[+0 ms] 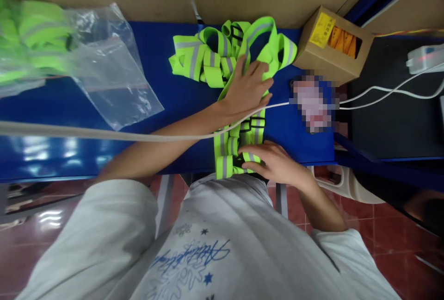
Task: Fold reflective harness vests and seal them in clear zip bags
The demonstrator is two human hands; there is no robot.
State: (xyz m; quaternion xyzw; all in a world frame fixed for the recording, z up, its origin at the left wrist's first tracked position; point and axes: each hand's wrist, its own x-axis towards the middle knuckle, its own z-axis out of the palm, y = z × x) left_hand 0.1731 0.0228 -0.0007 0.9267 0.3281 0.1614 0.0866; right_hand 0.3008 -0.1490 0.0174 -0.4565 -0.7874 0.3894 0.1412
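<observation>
Neon-green reflective straps [194, 57] with grey stripes and black buckles lie in a loose pile at the back of the blue table. My left hand [247, 82] reaches over the right part of this pile, palm down with its fingers spread on the straps. Nearer my body, a folded bundle of the same straps [225, 165] rests at the table's front edge. My right hand [270, 161] holds the right side of that bundle, with thumb and fingers around a strap end.
Clear plastic bags [114, 78] and bagged green straps [45, 36] lie at the left. A cardboard box [329, 54] with orange contents stands at the back right, beside a blurred-out object [314, 103]. A white cable [138, 137] crosses over my left forearm.
</observation>
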